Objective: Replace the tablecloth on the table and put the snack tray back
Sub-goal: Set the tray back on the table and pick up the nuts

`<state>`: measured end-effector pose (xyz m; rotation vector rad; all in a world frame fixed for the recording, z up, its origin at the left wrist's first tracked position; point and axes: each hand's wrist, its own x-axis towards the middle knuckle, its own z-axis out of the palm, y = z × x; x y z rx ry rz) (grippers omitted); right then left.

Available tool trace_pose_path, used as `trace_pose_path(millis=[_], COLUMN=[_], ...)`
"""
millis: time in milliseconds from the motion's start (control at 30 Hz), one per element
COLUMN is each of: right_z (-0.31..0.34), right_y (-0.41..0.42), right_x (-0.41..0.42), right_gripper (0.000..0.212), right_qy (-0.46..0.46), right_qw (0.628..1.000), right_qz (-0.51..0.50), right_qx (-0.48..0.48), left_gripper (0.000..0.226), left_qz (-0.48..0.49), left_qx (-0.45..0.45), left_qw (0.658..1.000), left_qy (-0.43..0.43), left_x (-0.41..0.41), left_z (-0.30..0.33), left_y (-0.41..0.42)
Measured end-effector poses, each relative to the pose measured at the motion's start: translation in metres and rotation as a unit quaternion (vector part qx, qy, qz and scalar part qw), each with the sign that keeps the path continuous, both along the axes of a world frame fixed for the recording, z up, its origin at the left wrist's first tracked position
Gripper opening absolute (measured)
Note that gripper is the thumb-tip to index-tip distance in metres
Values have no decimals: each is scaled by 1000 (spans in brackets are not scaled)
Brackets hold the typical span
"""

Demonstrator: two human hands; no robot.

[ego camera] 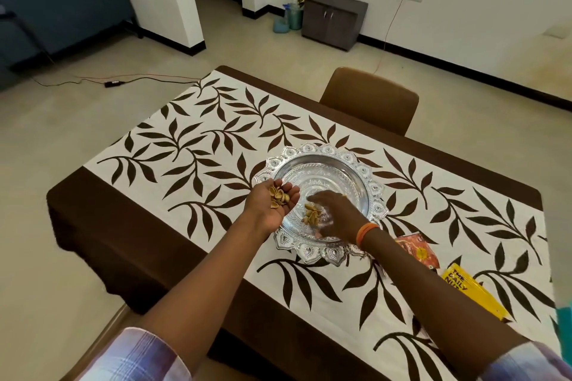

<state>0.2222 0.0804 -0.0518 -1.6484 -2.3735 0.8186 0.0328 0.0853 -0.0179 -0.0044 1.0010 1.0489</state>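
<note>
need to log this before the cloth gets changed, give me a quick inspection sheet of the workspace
surface: table under a leaf-print tablecloth, lying flat
job's things: silver snack tray on the cloth, a few nut shells in it
clutter: red packet and yellow packet beside the tray
grippers: left hand cupped palm up, carrying shells; right hand blurred over the tray, grip unclear
cables: floor cable with adapter; red wire down from a wall socket
surroundings: chair, small cabinet, bottles, sofa
</note>
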Motion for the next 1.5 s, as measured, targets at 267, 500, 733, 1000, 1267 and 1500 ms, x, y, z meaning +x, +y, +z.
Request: trace_pose_path(millis=[267,500,733,1000,1267,1500], right_z=[3,8,8,45,64,72], right_y=[-15,-24,-2,-4,-5,-8], right_x=[-20,-26,-20,1,-38,-48], right_gripper=[43,27,18,14,14,20], right_qy=[-157,-224,-96,408,188,139], right_qw=[961,950,993,860,969,981], right_qz=[224,185,-19,-286,-161,-133], right_qx=[41,115,62,-107,3,38], left_gripper=[41,31,35,38,29,33], left_qz=[5,1,3,-14,-43,-34], left_qx=[-6,0,-4,-21,-16,9], left_qw=[1000,1000,1000,1000,999,998], left_qy=[-1,-1,0,-10,-29,-57], left_x=[4,9,12,28,46,39], left_z=[-1,-2,-8,-17,-18,-14], left_y=[0,-2,-3,-6,-14,-11])
